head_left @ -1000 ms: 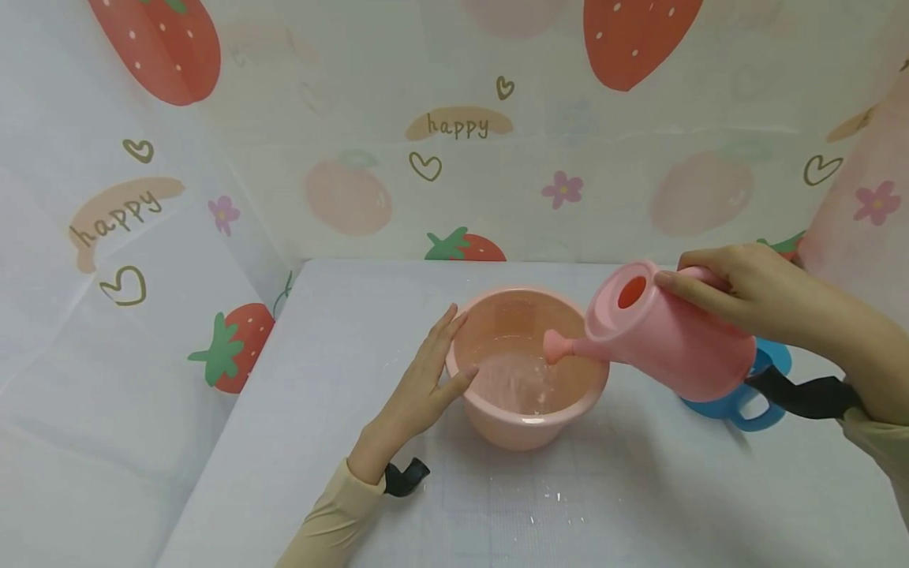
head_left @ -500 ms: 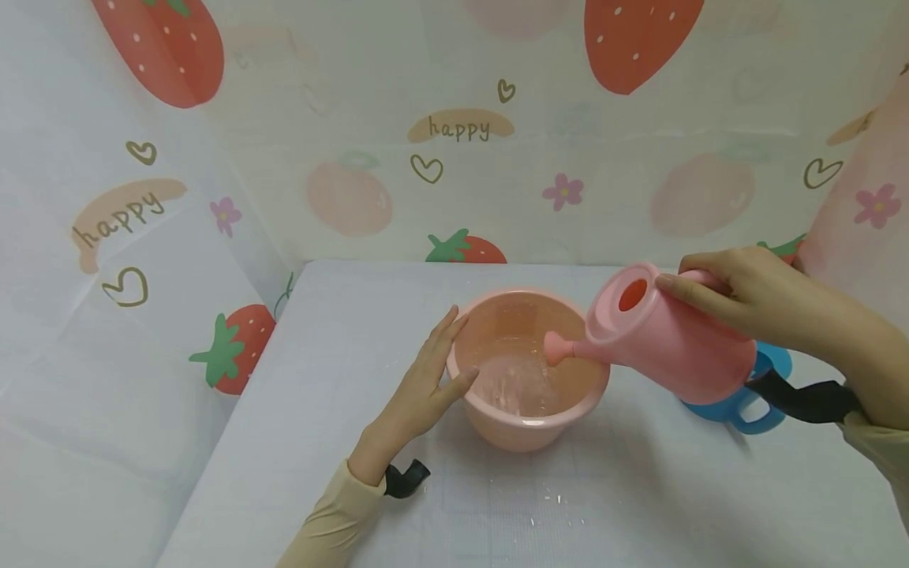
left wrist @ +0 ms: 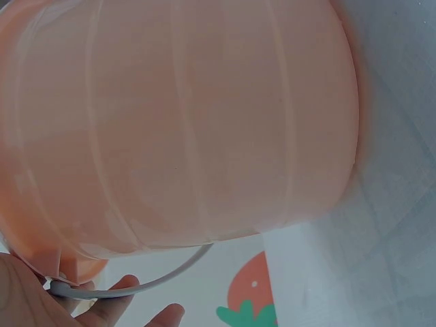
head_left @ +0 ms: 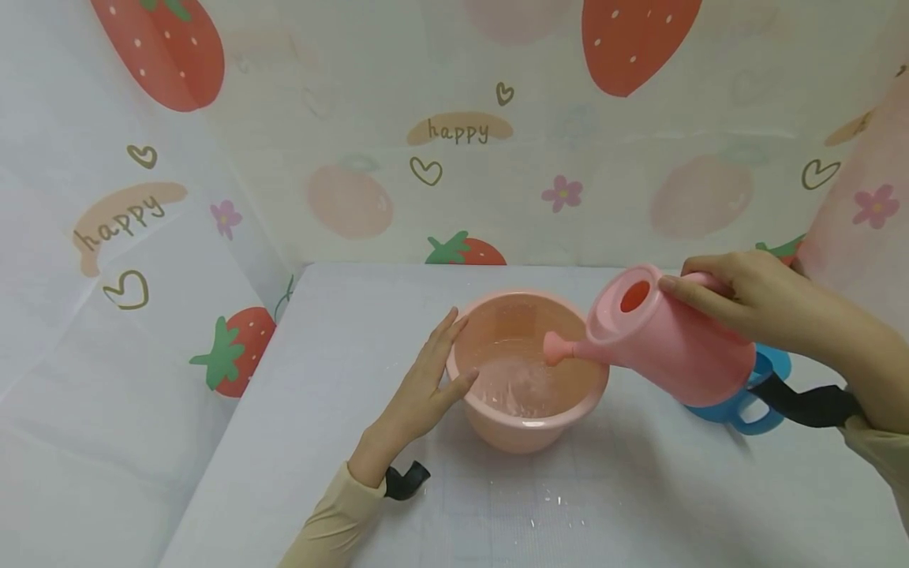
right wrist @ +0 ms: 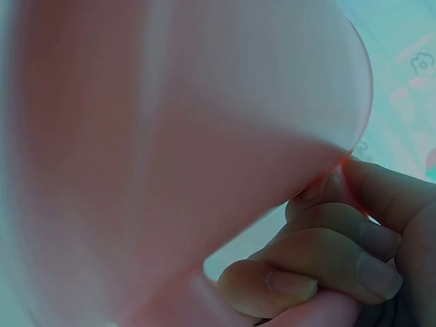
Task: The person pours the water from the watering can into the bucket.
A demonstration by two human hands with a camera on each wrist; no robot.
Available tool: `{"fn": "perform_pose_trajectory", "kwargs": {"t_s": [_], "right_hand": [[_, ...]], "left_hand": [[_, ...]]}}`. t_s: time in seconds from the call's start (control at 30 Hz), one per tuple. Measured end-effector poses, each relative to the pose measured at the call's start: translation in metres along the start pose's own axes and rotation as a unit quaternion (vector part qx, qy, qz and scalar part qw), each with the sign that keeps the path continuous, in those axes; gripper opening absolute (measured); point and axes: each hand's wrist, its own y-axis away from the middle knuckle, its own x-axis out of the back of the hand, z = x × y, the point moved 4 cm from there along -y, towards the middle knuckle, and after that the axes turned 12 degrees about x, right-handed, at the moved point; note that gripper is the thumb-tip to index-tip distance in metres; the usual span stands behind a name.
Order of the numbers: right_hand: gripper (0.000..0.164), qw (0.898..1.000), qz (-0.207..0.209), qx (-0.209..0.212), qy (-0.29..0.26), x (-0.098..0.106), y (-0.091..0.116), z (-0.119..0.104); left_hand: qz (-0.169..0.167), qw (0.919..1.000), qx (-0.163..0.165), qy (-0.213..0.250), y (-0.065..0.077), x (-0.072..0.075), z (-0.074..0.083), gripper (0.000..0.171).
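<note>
A peach-pink bucket (head_left: 521, 436) with water (head_left: 521, 386) in it stands on the table. My left hand (head_left: 419, 379) rests against its left rim, fingers nearly straight and thumb over the edge. In the left wrist view, loosely spread fingers (left wrist: 112, 300) lie by the bucket's grey handle (left wrist: 146, 285). My right hand (head_left: 753, 292) grips the handle of a pink watering can (head_left: 682, 347), thumb on the top near the round filling hole. The can is tilted left, its spout head (head_left: 556, 348) over the bucket's opening. Curled fingers (right wrist: 327, 252) show around the handle in the right wrist view.
A blue item with a loop handle (head_left: 760, 418) stands behind the can on the right, partly hidden. Small water drops lie on the white table (head_left: 554, 505) in front of the bucket. Strawberry-printed sheeting (head_left: 454, 189) walls the back and sides.
Both hands, the can and the bucket hold nearly the same places. The water surface in the bucket keeps rippling, and the splash pattern below the spout differs. The head view shifts very slightly.
</note>
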Motion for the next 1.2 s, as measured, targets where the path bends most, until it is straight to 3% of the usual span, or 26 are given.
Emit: {"fn": "perform_pose_trajectory", "kwargs": {"t_s": [0.27,0.5,1.2], "right_hand": [[0.026,1.000,0.002,-0.001,-0.003,-0.002,0.005,0.006],[0.027,0.999,0.013,-0.032,-0.013,-0.006,0.012,0.011],[0.031,0.995,0.097,-0.003,-0.036,-0.010,0.030,0.023]], "left_hand": [[-0.001,1.0000,0.002,0.001,0.000,0.000,0.000,0.067],[-0.005,1.0000,0.001,0.003,0.001,0.001,0.000,0.068],[-0.003,1.0000,0.003,0.002,0.001,0.001,0.001,0.068]]}}
